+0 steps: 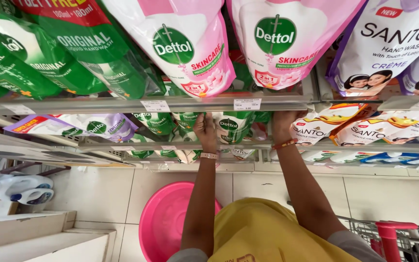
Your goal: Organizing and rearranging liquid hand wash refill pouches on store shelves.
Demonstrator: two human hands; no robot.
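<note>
Refill pouches (229,127) of hand wash, white with green tops, stand in a row on the second shelf down, and both your hands are in among them. Your left hand (204,130) reaches in from below with the fingers curled against the left side of one pouch; from here you cannot tell whether they have closed on it or only rest there. A beaded bracelet (209,155) sits on that wrist. Your right hand (282,123) goes up just right of the same pouch, its fingers hidden behind the shelf rail (136,104), so its grip cannot be told either. A red and orange thread band (285,143) circles that wrist.

Above the rail hang large pink pouches (190,43) in the middle, with green pouches (49,53) to the left and white and purple pouches (389,43) to the right. Two price tags (247,104) are clipped to the rail just over your hands. Right of your right hand, orange and white pouches (360,128) lie on the same shelf.

Down on the tiled floor, a pink plastic basin (163,221) sits under your left forearm. White bottles with blue caps (18,188) lie at the far left, and a trolley with a red handle (389,235) stands at the lower right. Your yellow top (263,233) fills the bottom middle.
</note>
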